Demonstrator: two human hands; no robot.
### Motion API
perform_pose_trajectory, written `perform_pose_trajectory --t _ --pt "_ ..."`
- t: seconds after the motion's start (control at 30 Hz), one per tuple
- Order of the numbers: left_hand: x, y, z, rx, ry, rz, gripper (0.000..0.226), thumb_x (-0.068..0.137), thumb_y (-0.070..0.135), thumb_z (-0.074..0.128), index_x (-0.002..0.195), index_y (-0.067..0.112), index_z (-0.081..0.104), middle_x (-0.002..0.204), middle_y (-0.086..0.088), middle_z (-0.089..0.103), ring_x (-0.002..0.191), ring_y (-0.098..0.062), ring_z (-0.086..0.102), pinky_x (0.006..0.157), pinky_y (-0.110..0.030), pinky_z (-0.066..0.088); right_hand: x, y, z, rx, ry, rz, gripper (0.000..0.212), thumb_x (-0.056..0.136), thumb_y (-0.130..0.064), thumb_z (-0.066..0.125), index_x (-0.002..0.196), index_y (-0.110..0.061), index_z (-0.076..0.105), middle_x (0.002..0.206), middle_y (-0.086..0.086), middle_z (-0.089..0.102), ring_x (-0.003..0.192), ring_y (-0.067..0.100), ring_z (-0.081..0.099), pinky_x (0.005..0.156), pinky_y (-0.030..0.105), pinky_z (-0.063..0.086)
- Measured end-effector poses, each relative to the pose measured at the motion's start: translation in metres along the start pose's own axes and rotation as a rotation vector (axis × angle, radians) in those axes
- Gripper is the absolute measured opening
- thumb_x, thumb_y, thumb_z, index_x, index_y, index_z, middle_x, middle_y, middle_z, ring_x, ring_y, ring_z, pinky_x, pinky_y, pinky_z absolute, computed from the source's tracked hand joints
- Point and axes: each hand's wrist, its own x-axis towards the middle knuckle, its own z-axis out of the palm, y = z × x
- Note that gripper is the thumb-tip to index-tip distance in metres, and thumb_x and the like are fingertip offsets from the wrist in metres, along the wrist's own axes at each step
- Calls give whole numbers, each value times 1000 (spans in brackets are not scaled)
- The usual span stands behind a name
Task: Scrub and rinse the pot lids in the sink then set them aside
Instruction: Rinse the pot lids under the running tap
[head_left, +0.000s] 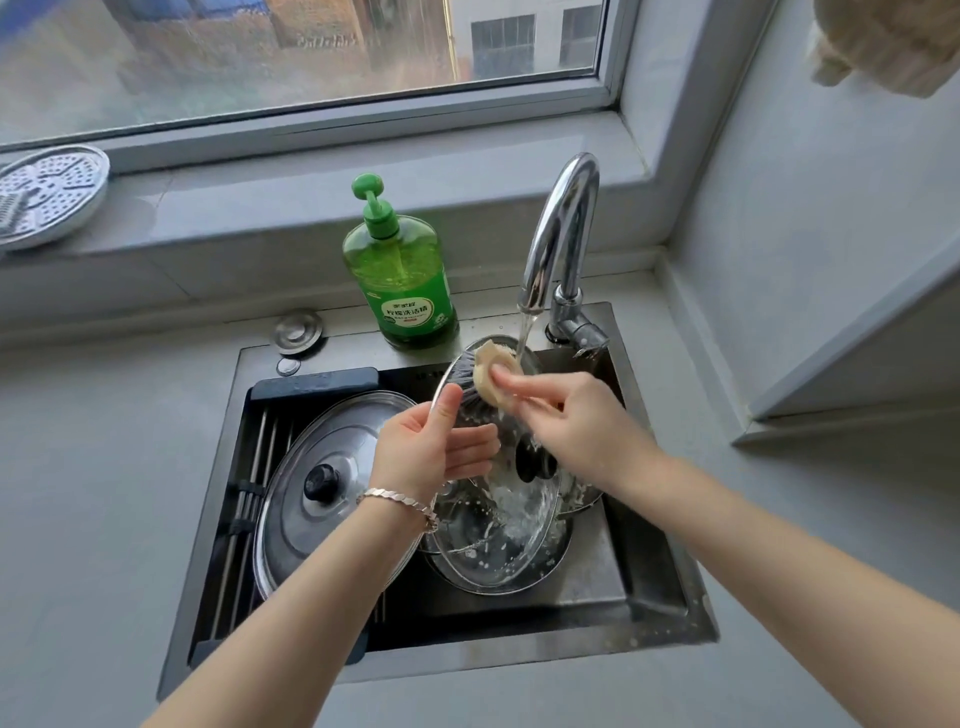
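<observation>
My left hand (431, 441) grips the left rim of a glass pot lid (511, 499) with a black knob, held tilted over the sink (649, 587) under running water. My right hand (566, 421) pinches a beige scrubbing sponge (493, 371) against the lid's upper part, right where the stream from the faucet (561, 234) lands. A large steel lid (317, 483) with a black knob lies on the drain rack (260, 441) over the sink's left half. More soapy lids (550, 564) lie in the basin under the held one.
A green dish soap pump bottle (402, 275) stands behind the sink. A perforated metal steamer plate (49, 195) rests on the window sill at far left. Grey counter surrounds the sink; a wall and a cabinet edge (841, 332) stand at the right.
</observation>
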Motion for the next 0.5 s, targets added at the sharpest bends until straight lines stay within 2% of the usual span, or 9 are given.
perform_pose_trajectory --t 0.1,0.17,0.23,0.3,0.37,0.4,0.43,0.47,0.5 --pt "-1 2 -3 -22 10 26 29 91 27 53 69 9 48 64 -16 70 53 -23 69 56 -35 57 16 15 -14 42 77 105 35 91 -35 56 124 -25 57 86 -13 67 62 1 52 61 15 41" --pt "-2 4 -2 -57 12 49 28 90 26 54 68 9 47 63 -17 70 53 -23 69 56 -36 57 26 32 -25 6 158 242 35 94 -29 54 126 -18 58 83 -12 65 61 -7 54 59 10 42" --pt "-2 5 -1 -74 15 65 29 90 26 54 69 8 46 63 -16 70 54 -23 69 56 -35 58 26 40 -22 6 202 299 34 96 -20 51 129 -15 56 60 -20 56 44 -6 51 43 8 38" --pt "1 6 3 -70 45 75 30 90 28 54 69 8 48 63 -15 70 55 -22 69 56 -35 58 20 28 -9 6 193 217 34 96 -22 51 130 -19 54 64 -16 63 54 4 58 49 12 44" --pt "5 7 3 -78 95 75 31 90 31 53 70 7 54 61 -13 69 54 -23 68 55 -35 59 10 13 9 44 144 98 35 95 -24 53 131 -24 52 95 -3 71 80 8 62 70 10 46" --pt "8 8 2 -97 126 69 33 90 33 53 68 8 57 58 -11 68 53 -23 67 55 -35 59 0 12 19 39 109 25 36 95 -22 53 131 -26 51 104 3 70 89 12 63 78 16 49" --pt "11 9 0 -124 161 61 36 89 35 54 63 11 57 57 -9 67 52 -24 66 56 -36 58 -13 15 29 -2 88 -45 38 94 -19 53 131 -28 51 100 8 69 87 18 63 78 27 52" --pt "14 10 -2 -158 193 51 38 88 38 55 59 14 53 58 -9 68 54 -24 65 58 -37 56 -29 20 37 -68 77 -104 41 92 -18 52 132 -29 50 87 10 66 77 21 61 71 36 52" --pt "17 12 -5 -209 217 37 38 88 40 55 60 15 49 61 -11 69 55 -24 66 61 -37 56 -44 25 42 -131 63 -153 43 90 -19 51 132 -29 48 75 10 60 67 22 55 64 39 49"
